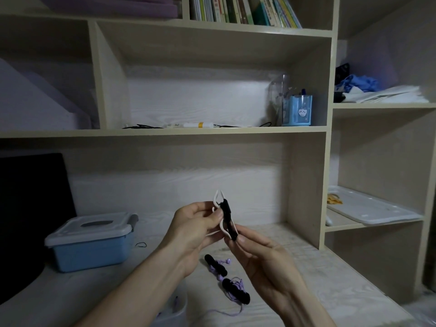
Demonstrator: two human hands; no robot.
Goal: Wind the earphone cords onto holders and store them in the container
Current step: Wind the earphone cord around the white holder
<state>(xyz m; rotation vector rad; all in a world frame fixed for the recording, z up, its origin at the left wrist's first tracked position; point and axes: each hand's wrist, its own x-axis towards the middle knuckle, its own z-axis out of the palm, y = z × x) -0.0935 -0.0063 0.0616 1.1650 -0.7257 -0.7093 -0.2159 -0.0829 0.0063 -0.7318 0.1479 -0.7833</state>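
Observation:
Above the desk, both my hands hold a black holder [228, 217] with a white earphone cord [216, 197] looped around it. My left hand [197, 228] pinches the holder's middle and the white cord. My right hand [257, 253] grips the holder's lower end. On the desk below lie two black holders [215, 264] [236, 291] wrapped with purple earphone cord [232, 312], one earbud [227, 261] showing. A blue container with a clear lid [90, 241] stands closed at the left.
A dark screen [30, 220] fills the far left. A white cup-like object [172, 310] sits at the bottom edge beneath my left arm. A small black loop [141, 244] lies beside the container. Shelves behind hold a blue pen pot [297, 110], cables, books and a white tray [372, 208].

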